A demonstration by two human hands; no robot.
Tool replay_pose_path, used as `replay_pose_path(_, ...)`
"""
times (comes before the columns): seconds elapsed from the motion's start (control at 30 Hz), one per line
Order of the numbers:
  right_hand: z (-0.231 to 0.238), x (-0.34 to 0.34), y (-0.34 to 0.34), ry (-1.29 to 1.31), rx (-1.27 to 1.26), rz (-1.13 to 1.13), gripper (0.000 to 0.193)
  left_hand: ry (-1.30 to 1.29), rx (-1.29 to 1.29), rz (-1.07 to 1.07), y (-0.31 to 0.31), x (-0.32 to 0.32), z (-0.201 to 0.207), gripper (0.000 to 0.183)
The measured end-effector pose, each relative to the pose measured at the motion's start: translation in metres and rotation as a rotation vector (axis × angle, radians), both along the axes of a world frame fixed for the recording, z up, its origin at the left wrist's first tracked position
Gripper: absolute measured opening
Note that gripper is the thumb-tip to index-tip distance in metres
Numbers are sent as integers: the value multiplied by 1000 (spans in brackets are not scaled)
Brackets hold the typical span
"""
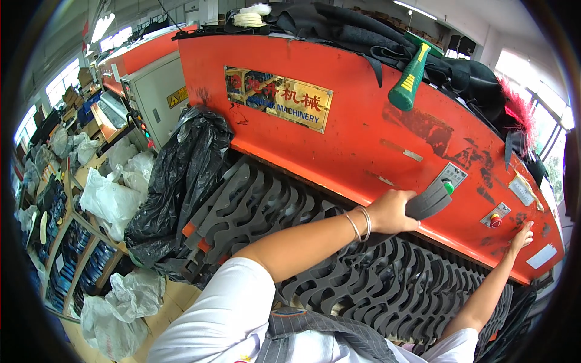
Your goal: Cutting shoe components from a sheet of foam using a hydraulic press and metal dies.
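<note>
My left hand (390, 212) is closed on a curved dark grey piece (431, 201), with its upper end by the green button (448, 187) on the red machine (363, 130). Farther right, my right hand (521, 238) rests against the machine's front panel, fingers reaching out, just right of a red knob (495, 222). I see nothing held in it, though some of its fingers are hidden. Below both arms lie rows of dark grey wavy strips (375, 275) with curved gaps between them.
A black plastic bag (181, 175) hangs at the machine's left end. White bags (112, 199) and a rack of dark blue pieces (75, 260) stand at left. On top of the machine lie a green-handled tool (410, 78), black sheets (339, 24) and a pink tuft (517, 112).
</note>
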State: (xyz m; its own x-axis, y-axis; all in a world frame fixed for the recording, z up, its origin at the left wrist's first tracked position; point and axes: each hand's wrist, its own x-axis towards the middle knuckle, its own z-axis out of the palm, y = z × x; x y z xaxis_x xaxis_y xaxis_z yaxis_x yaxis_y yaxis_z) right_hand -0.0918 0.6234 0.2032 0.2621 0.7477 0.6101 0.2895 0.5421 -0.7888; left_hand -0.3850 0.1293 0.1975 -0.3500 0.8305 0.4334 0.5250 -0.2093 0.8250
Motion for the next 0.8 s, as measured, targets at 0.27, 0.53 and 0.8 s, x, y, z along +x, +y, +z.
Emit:
replay_pose_path(0.27, 23, 26, 29, -158, -23, -392, 101, 332, 9, 38, 66, 15, 46, 31)
replay_pose_path(0.53, 31, 22, -113, -72, 144, -16, 60, 61, -345, -176, -111, 25, -1, 38)
replay_pose_path(0.8, 67, -146, -363, 242, -357, 1533, 47, 49, -704, 123, -270, 51, -75, 47)
